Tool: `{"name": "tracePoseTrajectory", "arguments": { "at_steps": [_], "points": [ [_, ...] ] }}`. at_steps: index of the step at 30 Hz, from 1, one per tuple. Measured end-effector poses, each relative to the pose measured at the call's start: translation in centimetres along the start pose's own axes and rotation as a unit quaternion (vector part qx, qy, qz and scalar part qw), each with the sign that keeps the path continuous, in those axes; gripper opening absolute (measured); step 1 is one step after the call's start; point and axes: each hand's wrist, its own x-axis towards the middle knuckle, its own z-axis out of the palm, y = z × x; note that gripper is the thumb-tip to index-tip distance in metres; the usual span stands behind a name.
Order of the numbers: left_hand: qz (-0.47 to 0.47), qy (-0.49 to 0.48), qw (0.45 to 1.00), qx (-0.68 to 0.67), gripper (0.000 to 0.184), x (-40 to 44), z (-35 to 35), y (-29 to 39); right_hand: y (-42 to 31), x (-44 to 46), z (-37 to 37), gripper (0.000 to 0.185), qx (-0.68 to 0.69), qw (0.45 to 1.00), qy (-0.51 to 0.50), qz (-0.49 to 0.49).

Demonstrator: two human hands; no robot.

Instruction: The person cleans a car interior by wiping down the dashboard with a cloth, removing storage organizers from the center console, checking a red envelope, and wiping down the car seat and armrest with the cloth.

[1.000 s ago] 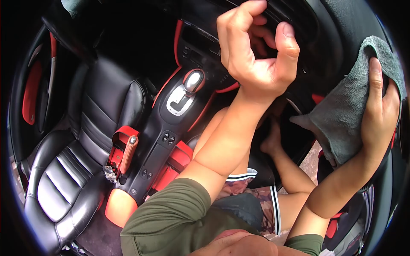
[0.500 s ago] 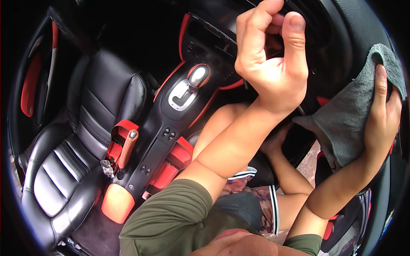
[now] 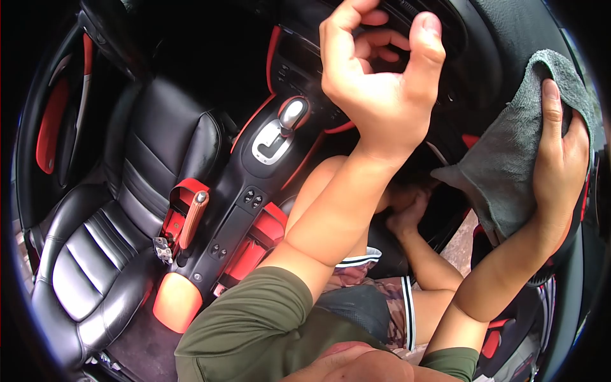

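Note:
My left hand [image 3: 382, 89] is raised in front of the dashboard. Its fingers curl loosely and the thumb stands apart from them, with nothing visible between. On the right, my right hand [image 3: 560, 156] holds a grey-green cloth [image 3: 503, 169] near the door side. The thumb lies on top of the cloth, while the other fingers are partly hidden behind its edge. Part of the cloth hangs down to the left of that hand, and a fold of it loops above the thumb.
I sit in a car. To my left are the gear lever [image 3: 293, 113], the handbrake [image 3: 193, 219] and an orange armrest pad [image 3: 177, 302]. Beyond them stands a black leather seat [image 3: 83, 267]. Dark dashboard [image 3: 496, 57] parts lie ahead, and my bare foot [image 3: 410, 213] is low down.
My left hand has moved left, and its fingers have spread a little more. My right hand has shifted slightly left and upward in the view, carrying the cloth with it.

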Motion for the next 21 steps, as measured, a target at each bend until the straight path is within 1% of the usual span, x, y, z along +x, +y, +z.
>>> {"name": "tracePoseTrajectory", "arguments": {
  "at_steps": [4,8,9,11,12,14,15,18,19,21],
  "points": [
    [0.071,-0.024,0.997,0.036,0.049,-0.4,-0.3,-1.6,0.0,-0.1,0.1,0.049,-0.003,1.000,0.012,-0.006],
    [0.066,-0.028,0.997,0.033,0.045,-0.2,-0.5,-1.9,0.2,-0.5,-0.1,0.040,0.036,0.998,0.037,-0.025],
    [0.083,-0.030,0.995,0.040,0.044,-0.1,-0.7,-2.2,0.2,-0.7,-0.1,0.039,0.051,0.997,0.051,-0.036],
    [0.149,-0.046,0.984,0.084,0.043,0.6,-1.2,-2.5,0.3,-1.2,0.0,0.037,0.080,0.991,0.079,-0.069],
    [0.196,-0.060,0.971,0.121,0.042,1.3,-1.7,-2.4,0.5,-1.5,0.1,0.036,0.093,0.987,0.093,-0.092],
    [0.227,-0.069,0.961,0.139,0.042,1.7,-1.8,-2.5,0.9,-2.3,0.4,0.036,0.119,0.976,0.123,-0.134],
    [0.212,-0.064,0.968,0.122,0.042,1.6,-1.7,-2.7,1.1,-2.6,0.5,0.036,0.132,0.969,0.139,-0.155],
    [0.169,-0.033,0.985,0.014,0.040,1.3,-0.8,-3.2,1.2,-2.9,1.2,0.038,0.131,0.961,0.146,-0.196],
    [0.156,-0.024,0.987,-0.014,0.040,1.3,-0.5,-3.0,1.2,-2.4,1.0,0.040,0.087,0.962,0.130,-0.225],
    [0.196,-0.043,0.980,-0.005,0.039,1.9,-0.9,-3.4,0.3,-2.3,1.5,0.041,0.056,0.965,0.118,-0.226]
  ]
}}
